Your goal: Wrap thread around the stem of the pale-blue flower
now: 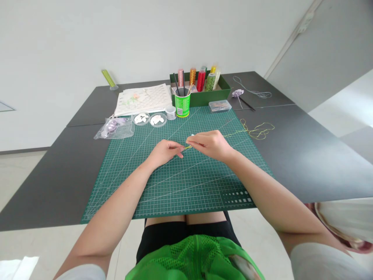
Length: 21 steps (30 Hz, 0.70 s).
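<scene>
Above the middle of the green cutting mat point(186, 186), my left hand point(165, 152) pinches one end of a thin yellow-green stem point(188, 147). Close beside it on the right, my right hand point(211, 144) is closed with its fingertips on the other end of the stem. A small white bit shows at the right fingertips, too small to name. From behind my right hand a loose yellow-green thread point(258, 131) runs rightward across the mat and ends in tangled loops on the dark table.
Behind the mat stand a green tin point(182, 105) with sticks and a dark green box point(224, 93) of thread spools. Petal dishes point(142, 118), a plastic bag point(116, 130) and paper sheets point(157, 97) lie left. A clear case point(220, 105) and purple flower point(237, 93) lie right.
</scene>
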{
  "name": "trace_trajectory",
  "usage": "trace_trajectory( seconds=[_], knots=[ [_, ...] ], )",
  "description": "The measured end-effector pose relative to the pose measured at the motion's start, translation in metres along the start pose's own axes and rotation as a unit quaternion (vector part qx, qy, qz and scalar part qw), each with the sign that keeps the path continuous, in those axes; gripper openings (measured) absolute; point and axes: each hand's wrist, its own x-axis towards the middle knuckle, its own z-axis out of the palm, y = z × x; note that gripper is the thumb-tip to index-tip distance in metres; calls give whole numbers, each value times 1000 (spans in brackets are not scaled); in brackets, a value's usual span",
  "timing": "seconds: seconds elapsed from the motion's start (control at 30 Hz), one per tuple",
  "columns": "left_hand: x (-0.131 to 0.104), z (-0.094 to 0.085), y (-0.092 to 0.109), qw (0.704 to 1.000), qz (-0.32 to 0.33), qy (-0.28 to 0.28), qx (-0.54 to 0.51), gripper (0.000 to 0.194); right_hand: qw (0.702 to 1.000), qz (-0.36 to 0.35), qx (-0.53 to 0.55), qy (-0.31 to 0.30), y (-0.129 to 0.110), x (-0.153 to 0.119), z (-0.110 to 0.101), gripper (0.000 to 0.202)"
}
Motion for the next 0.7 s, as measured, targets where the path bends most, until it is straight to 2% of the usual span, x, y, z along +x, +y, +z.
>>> trace_trajectory(
  seconds=[0.13,0.3,0.53,0.7],
  knots=[
    [0,1,2,999,-22,-30,-10,24,1000,-5,5,4,0,0,-1,32],
    [-2,2,3,996,-43,-75,-1,27,999,25,21,-13,1,0,0,32],
    [-6,2,8,993,-28,-115,16,26,994,59,87,9,4,1,-1,25],
    [-7,2,9,992,-8,-127,13,24,987,111,113,-13,8,1,0,23]
  ],
)
